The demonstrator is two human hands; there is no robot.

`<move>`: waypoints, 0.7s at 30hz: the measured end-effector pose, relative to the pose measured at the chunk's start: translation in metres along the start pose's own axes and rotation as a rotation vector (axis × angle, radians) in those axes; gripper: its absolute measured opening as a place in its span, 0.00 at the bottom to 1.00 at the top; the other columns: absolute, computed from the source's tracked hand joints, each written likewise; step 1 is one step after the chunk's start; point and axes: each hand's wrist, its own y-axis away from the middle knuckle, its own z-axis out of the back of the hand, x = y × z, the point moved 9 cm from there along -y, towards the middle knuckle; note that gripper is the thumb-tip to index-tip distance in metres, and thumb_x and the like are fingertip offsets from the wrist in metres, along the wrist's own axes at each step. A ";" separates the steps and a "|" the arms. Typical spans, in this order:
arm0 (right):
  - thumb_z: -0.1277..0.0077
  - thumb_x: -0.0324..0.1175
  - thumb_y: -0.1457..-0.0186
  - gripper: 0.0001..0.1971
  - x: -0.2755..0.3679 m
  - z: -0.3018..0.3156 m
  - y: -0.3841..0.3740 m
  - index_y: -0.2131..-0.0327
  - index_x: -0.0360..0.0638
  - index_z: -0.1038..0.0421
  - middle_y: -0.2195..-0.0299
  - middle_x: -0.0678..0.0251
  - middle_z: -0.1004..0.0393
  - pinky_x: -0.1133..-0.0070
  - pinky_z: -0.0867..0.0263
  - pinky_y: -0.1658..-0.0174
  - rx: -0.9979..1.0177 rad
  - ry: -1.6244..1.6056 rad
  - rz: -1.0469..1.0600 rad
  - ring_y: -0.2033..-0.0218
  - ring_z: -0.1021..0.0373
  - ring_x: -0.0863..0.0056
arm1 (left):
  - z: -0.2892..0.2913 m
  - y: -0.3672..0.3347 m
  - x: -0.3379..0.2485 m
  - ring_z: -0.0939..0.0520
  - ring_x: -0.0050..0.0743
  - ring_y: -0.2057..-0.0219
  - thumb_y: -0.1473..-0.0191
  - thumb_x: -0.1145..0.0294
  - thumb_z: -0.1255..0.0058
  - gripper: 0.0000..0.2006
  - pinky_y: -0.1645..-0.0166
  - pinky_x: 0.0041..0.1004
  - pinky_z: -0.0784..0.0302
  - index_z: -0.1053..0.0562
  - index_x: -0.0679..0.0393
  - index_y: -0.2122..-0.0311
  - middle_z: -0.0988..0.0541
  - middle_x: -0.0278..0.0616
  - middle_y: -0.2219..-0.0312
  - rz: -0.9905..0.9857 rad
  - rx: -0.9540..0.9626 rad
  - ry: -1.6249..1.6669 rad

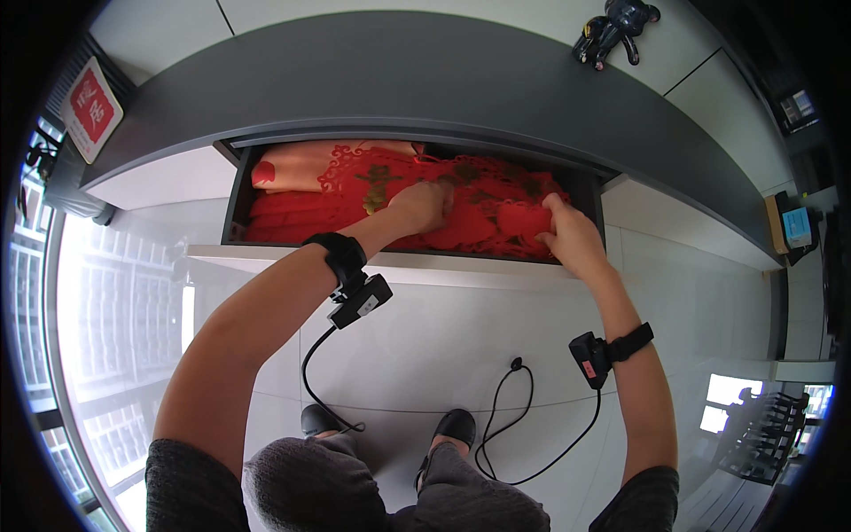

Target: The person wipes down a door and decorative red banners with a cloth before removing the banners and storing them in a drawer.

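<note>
A pulled-out drawer (232, 209) holds red cut-out decorations (496, 222) with lacy edges and dark gold patterns. My left hand (424, 206) is over the middle of them, its fingers curled closed against a red decoration; the fingertips are partly hidden. At the drawer's right end, my right hand (574, 238) reaches over the front edge. Its thumb and forefinger are apart beside the edge of the red pieces, and its other fingers are mostly out of sight. A pinkish-orange packet (297, 167) with a red spot lies at the back left of the drawer.
The drawer sits under a long dark grey cabinet top (399, 80). A dark bear figurine (616, 34) is at the back right, and a red-and-white card (91, 110) stands at the left. Black cables (496, 426) from my wrist devices hang in front of the pale floor.
</note>
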 end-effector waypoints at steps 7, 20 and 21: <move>0.47 0.38 0.50 0.24 -0.035 -0.041 -0.002 0.49 0.42 0.36 0.57 0.51 0.30 0.70 0.36 0.52 0.327 -0.058 0.012 0.55 0.33 0.58 | -0.028 0.001 -0.035 0.24 0.45 0.61 0.52 0.63 0.48 0.19 0.56 0.37 0.28 0.29 0.53 0.53 0.24 0.45 0.62 -0.275 0.216 0.066; 0.39 0.52 0.62 0.35 -0.026 -0.025 0.003 0.51 0.41 0.33 0.61 0.53 0.26 0.71 0.34 0.55 0.402 0.103 0.002 0.58 0.30 0.59 | 0.015 0.031 -0.056 0.25 0.45 0.60 0.51 0.64 0.47 0.17 0.53 0.37 0.30 0.29 0.51 0.54 0.24 0.48 0.64 -0.389 -0.144 0.028; 0.39 0.52 0.62 0.35 -0.027 -0.025 0.005 0.51 0.41 0.33 0.61 0.53 0.26 0.71 0.34 0.55 0.401 0.104 0.001 0.58 0.30 0.59 | 0.012 0.032 -0.056 0.25 0.45 0.60 0.51 0.64 0.47 0.17 0.53 0.37 0.30 0.29 0.51 0.54 0.24 0.48 0.64 -0.390 -0.145 0.028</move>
